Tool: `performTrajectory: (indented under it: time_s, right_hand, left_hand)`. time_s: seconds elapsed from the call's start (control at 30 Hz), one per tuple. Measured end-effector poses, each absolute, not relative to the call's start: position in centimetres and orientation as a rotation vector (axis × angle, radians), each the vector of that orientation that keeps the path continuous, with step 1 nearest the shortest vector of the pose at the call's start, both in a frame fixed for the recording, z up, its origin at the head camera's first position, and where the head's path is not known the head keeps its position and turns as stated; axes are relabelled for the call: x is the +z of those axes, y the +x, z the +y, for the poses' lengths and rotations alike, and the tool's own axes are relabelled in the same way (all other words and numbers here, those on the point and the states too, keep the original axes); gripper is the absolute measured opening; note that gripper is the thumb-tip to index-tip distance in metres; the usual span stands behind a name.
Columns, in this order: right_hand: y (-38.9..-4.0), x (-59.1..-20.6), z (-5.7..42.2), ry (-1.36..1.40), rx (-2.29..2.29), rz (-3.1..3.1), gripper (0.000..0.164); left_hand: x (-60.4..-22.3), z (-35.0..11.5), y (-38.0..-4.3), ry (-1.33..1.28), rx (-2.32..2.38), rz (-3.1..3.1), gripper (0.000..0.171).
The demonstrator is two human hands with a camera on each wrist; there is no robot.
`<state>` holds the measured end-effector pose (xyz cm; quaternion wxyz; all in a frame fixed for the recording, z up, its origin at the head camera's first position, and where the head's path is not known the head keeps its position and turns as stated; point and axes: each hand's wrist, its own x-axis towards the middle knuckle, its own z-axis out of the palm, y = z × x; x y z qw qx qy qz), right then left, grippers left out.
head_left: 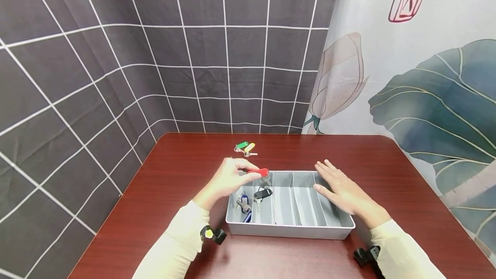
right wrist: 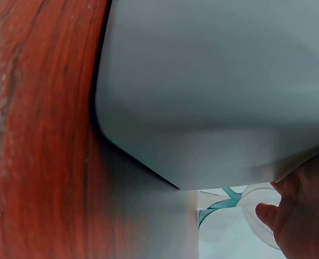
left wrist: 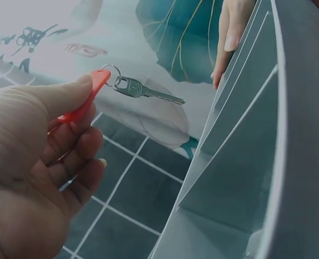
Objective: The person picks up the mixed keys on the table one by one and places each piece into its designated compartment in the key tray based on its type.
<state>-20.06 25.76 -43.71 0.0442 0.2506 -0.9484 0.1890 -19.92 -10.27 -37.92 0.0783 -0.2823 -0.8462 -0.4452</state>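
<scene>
Between thumb and fingers, my left hand point(head_left: 229, 178) pinches a red key tag point(left wrist: 89, 100). From its ring hangs a silver key point(left wrist: 148, 93), over the left part of a grey divided tray point(head_left: 288, 230). The leftmost compartment holds keys with blue tags point(head_left: 244, 199); the compartment beside it holds a key with a black tag point(head_left: 263, 193). My right hand point(head_left: 342, 189) rests on the tray's right end with its fingers extended. In the right wrist view, the tray's outer wall hides part of that hand.
Behind the tray, a green key tag point(head_left: 242, 145) and a yellow key tag point(head_left: 249, 147) lie with their keys on the reddish-brown table point(head_left: 186, 158). A dark gridded curtain point(head_left: 248, 46) and a white floral curtain point(head_left: 356, 98) hang beyond the table's far edge.
</scene>
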Motion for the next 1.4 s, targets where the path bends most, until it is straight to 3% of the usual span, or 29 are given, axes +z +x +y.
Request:
performTrajectory:
  time_s: [1.4]
  right_hand:
    - [-20.4,-44.1,26.0,0.764,0.582,-2.895,0.073]
  left_hand:
    - [-41.1,-5.0,-21.6,-0.887,-1.253,-2.656,0.013]
